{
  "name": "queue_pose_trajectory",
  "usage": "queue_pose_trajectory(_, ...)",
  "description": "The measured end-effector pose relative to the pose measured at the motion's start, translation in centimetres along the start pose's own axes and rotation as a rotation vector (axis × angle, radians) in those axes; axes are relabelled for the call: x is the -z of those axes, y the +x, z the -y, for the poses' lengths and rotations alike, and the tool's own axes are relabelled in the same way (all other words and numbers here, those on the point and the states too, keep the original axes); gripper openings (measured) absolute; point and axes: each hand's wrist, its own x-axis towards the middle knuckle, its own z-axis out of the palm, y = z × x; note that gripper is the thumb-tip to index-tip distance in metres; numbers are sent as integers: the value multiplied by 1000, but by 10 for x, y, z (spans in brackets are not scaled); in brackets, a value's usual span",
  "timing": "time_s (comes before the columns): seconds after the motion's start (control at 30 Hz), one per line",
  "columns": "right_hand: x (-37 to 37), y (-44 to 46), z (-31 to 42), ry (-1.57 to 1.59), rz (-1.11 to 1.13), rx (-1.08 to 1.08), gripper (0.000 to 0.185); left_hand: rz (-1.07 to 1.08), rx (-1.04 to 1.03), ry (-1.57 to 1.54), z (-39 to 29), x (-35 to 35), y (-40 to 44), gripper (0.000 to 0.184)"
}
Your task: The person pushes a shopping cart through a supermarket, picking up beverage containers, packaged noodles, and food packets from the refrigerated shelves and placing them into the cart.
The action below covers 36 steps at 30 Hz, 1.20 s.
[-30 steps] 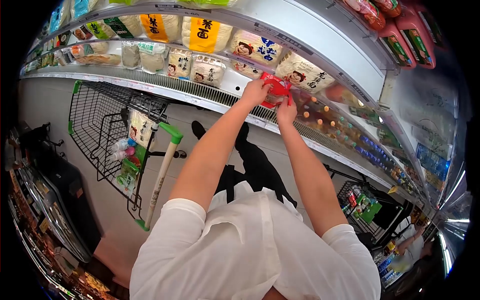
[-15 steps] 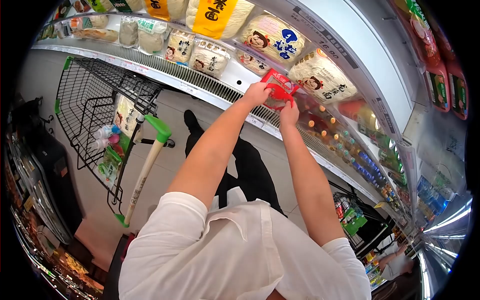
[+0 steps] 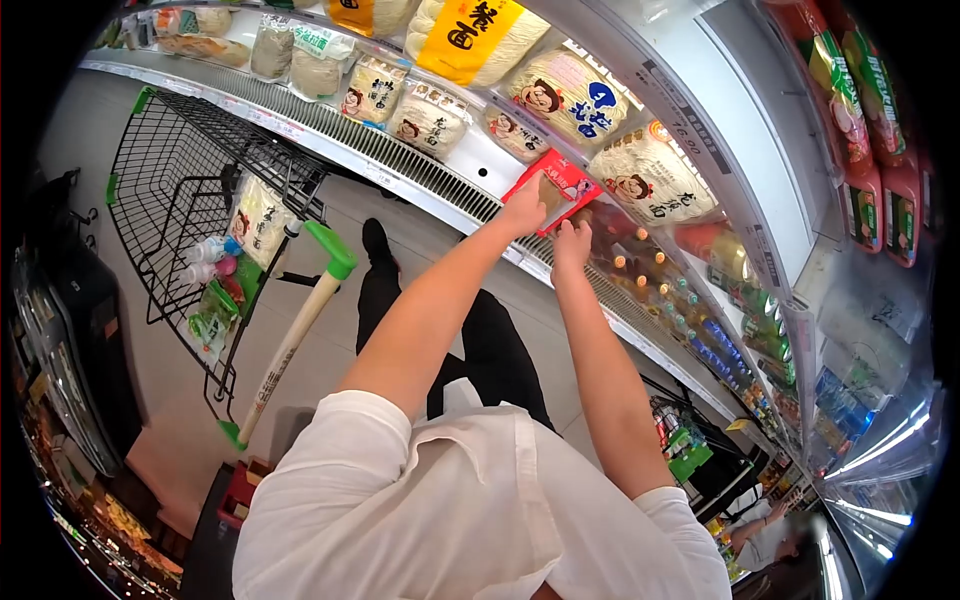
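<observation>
A flat red packet (image 3: 577, 187) with a clear window is held up in front of the refrigerated shelf. My left hand (image 3: 526, 206) grips its left side, with fingers lying over the front. At the packet's lower right edge, my right hand (image 3: 572, 246) has its fingers curled in and appears to pinch it; the fingertips are partly hidden. Behind the packet stand bags of noodles, among them a small noodle bag (image 3: 515, 133) and a larger noodle bag (image 3: 655, 180).
To my left stands a black wire shopping cart (image 3: 165, 165) with a green-ended handle (image 3: 290, 345). It carries a noodle bag (image 3: 260, 222) and other goods. Bottles (image 3: 650, 270) line the shelf to the right, and another cart (image 3: 690, 455) stands at lower right.
The red packet has been turned so more of its printed front shows. My left hand has shifted further onto its face; my right hand has moved slightly down and left. The view has shifted slightly.
</observation>
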Motion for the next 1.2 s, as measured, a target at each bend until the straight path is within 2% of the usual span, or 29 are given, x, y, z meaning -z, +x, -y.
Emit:
queue_pose_trajectory(0.03, -2, -28, 19, 2, 17, -35, 58, -26, 5, -11, -8, 0, -12, 78)
queue_pose_trajectory(0.07, 1, -39, 17, -1, 40, -31, 58, -57, 14, -22, -19, 0, -28, 73)
queue_pose_trajectory(0.13, 3, -49, 7, 172, 267, -85, 52, 24, 121, -223, -54, 18, -66, 60)
queue_pose_trajectory(0.17, 0, -69, 12, 216, 324, -31, 47, -102, -61, -205, -54, 16, -86, 51)
queue_pose_trajectory(0.2, -3, -86, 18, 264, 391, 21, 41, -100, -46, -252, -81, 39, -114, 45)
queue_pose_trajectory(0.27, -2, -92, 9, 115, 485, -47, 35, -71, -58, -516, -109, 75, -164, 40)
queue_pose_trajectory(0.3, -5, -102, 10, 166, 538, -30, 35, -67, -26, -475, -141, 111, -191, 38)
queue_pose_trajectory(0.33, -11, -112, 13, 219, 577, -16, 36, -61, -92, -543, -142, 134, -214, 34)
queue_pose_trajectory(0.4, -33, -133, 34, 60, 484, 197, 41, -107, -50, -487, -165, 202, -258, 28)
queue_pose_trajectory(0.43, -49, -182, 86, -13, 393, 157, 43, -195, -39, -546, -163, 231, -277, 25)
queue_pose_trajectory(0.47, -57, -184, 94, -88, 427, 249, 40, -280, -30, -609, -156, 259, -293, 23)
queue_pose_trajectory(0.53, -80, -211, 126, -63, 511, 428, 37, -574, -16, -536, -129, 319, -319, 21)
queue_pose_trajectory(0.6, -108, -259, 173, -77, 589, 503, 36, -816, 117, -413, -90, 373, -337, 24)
queue_pose_trajectory(0.67, -147, -310, 214, -42, 734, 705, 30, -969, 292, -467, -16, 403, -340, 50)
queue_pose_trajectory(0.7, -165, -329, 231, -167, 780, 750, 28, -969, 288, -480, 6, 412, -343, 50)
queue_pose_trajectory(0.77, -206, -361, 256, -418, 836, 903, 25, -863, 613, -264, 35, 424, -346, 77)
queue_pose_trajectory(0.8, -228, -374, 262, -547, 846, 1007, 24, -861, 609, -279, 41, 426, -347, 77)
queue_pose_trajectory(0.87, -271, -382, 262, -727, 918, 1135, 24, -682, 718, -436, 55, 430, -345, 97)
queue_pose_trajectory(0.9, -290, -385, 258, -741, 912, 1137, 24, -695, 735, -437, 77, 421, -339, 106)
queue_pose_trajectory(0.97, -326, -387, 245, -1168, 866, 1388, 27, -690, 742, -429, 82, 416, -335, 109)
queue_pose_trajectory(1.0, -343, -386, 236, -1181, 858, 1386, 27, -690, 751, -408, 86, 414, -333, 112)
queue_pose_trajectory(1.03, -356, -385, 230, -1400, 831, 1343, 19, -706, 723, -447, 99, 410, -327, 99)
queue_pose_trajectory(1.07, -368, -384, 224, -1616, 798, 1287, 13, -695, 720, -454, 111, 405, -323, 99)
queue_pose_trajectory(1.13, -385, -384, 218, -1657, 746, 1230, 17, -728, 692, -481, 109, 407, -320, 88)
queue_pose_trajectory(1.2, -399, -381, 211, -1721, 703, 1138, 21, -713, 679, -544, 103, 414, -319, 88)
